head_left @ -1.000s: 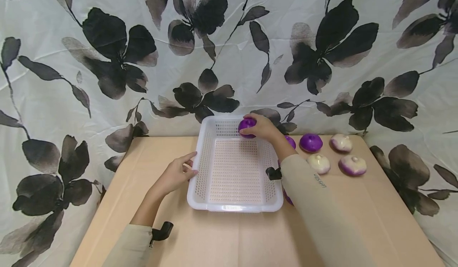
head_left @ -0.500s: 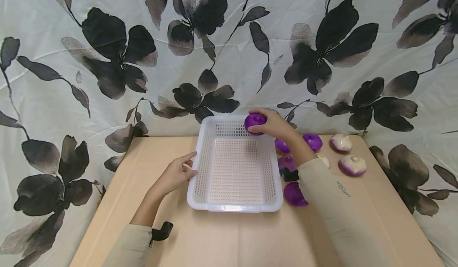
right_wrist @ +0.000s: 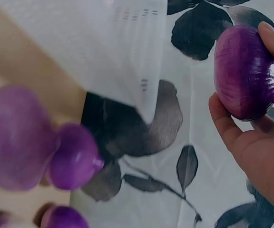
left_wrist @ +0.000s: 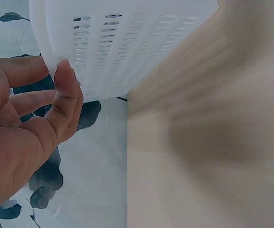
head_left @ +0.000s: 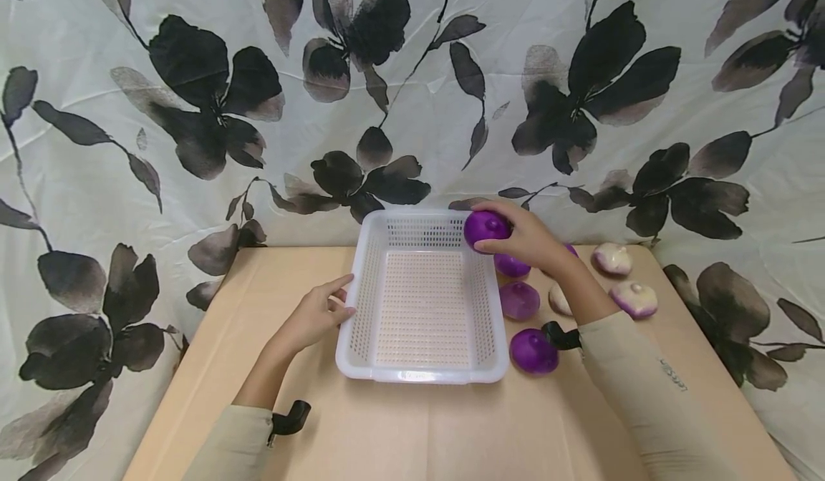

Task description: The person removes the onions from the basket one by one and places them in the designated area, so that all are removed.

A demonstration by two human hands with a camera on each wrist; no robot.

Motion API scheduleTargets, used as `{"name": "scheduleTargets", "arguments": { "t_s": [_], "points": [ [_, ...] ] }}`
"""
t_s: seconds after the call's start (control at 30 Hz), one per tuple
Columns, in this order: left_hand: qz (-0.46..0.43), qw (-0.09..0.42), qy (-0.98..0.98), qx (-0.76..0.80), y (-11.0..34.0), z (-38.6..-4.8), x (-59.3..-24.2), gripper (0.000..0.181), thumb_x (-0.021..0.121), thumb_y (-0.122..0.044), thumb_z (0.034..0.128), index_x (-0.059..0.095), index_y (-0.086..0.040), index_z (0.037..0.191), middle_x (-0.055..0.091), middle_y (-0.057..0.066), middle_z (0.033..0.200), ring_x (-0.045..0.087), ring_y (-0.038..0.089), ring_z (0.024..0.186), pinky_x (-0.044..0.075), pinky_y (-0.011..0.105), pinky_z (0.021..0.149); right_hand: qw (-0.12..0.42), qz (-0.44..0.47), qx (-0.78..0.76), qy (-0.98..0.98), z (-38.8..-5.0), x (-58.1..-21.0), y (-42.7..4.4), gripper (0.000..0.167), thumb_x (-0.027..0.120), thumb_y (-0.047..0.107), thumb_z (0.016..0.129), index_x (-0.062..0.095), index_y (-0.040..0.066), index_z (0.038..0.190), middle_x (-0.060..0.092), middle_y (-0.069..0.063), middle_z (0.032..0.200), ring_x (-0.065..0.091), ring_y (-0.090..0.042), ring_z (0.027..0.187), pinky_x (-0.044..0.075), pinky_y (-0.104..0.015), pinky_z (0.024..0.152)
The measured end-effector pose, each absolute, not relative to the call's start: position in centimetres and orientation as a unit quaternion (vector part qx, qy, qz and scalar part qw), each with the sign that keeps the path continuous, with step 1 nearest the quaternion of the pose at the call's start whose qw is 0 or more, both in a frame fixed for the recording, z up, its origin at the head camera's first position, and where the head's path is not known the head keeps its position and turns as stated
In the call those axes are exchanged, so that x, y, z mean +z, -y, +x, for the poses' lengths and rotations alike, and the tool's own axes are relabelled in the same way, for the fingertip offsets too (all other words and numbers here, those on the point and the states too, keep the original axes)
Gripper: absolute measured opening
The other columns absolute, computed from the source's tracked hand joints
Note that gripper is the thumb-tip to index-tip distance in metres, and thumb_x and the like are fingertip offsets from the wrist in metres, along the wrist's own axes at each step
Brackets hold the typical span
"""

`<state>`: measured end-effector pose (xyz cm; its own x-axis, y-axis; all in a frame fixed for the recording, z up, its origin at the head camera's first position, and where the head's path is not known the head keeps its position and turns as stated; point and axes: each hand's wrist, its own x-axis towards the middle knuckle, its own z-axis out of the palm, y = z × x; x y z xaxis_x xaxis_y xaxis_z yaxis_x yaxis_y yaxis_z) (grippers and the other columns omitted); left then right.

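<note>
In my right hand point(head_left: 525, 237) I grip a glossy purple onion point(head_left: 486, 230) between thumb and fingers, above the far right corner of the white perforated plastic basket point(head_left: 422, 375). The right wrist view shows this onion point(right_wrist: 246, 71) from the side, its pointed end towards the palm. My left hand point(head_left: 317, 313) rests its fingertips on the outside of the basket's left rim; in the left wrist view its fingers point(left_wrist: 63, 99) touch the lip. Inside the basket only the bare perforated bottom shows. Purple onions stand along the basket's right side, the nearest one point(head_left: 533, 351) beside the front corner.
Farther right on the wooden table point(head_left: 412, 431) lie white-and-purple onions point(head_left: 634, 300) and a pale one point(head_left: 612, 259). My right forearm partly hides another pale onion point(head_left: 559, 300). A floral cloth point(head_left: 477, 130) hangs behind the table.
My right hand has carried the purple onion rightward from over the basket's far side to its far right corner. The onions beside the basket show more fully. The left hand stays put.
</note>
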<state>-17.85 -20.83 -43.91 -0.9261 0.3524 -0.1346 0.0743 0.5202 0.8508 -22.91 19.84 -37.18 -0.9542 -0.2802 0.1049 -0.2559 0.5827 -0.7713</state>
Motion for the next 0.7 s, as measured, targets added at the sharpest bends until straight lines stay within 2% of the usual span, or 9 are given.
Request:
{"name": "scheduleTargets", "arguments": {
  "t_s": [0.23, 0.5, 0.7],
  "points": [
    [0.125, 0.15, -0.858, 0.475, 20.8, -17.9, -43.9, 0.066, 0.065, 0.001, 0.0963, 0.038, 0.003, 0.156, 0.056, 0.023, 0.115, 0.066, 0.022, 0.085, 0.062, 0.044, 0.074, -0.018, -0.158, -0.395, -0.905, -20.9, -38.5, -22.8, 0.068, 0.083, 0.035, 0.088, 0.055, 0.02, 0.147, 0.052, -0.012, 0.148, 0.061, -0.037, 0.123, 0.052, -0.058, 0.101],
    [0.123, 0.151, -0.861, 0.47, 20.8, -17.9, -43.8, 0.066, 0.065, 0.001, 0.0961, 0.038, 0.002, 0.157, 0.057, 0.022, 0.115, 0.067, 0.022, 0.085, 0.062, 0.047, 0.076, -0.021, -0.159, -0.387, -0.908, -19.0, -40.0, -25.5, 0.062, 0.082, 0.027, 0.089, 0.057, 0.015, 0.145, 0.051, -0.014, 0.149, 0.052, -0.035, 0.133, 0.047, -0.056, 0.105],
    [0.121, 0.151, -0.862, 0.469, 20.9, -18.0, -44.0, 0.067, 0.065, 0.0, 0.0958, 0.038, 0.001, 0.157, 0.057, 0.022, 0.116, 0.067, 0.022, 0.086, 0.062, 0.046, 0.076, -0.013, -0.164, -0.38, -0.91, -17.8, -40.8, -27.0, 0.06, 0.081, 0.028, 0.09, 0.057, 0.017, 0.144, 0.052, -0.013, 0.149, 0.053, -0.035, 0.133, 0.046, -0.056, 0.105]
  ]
}}
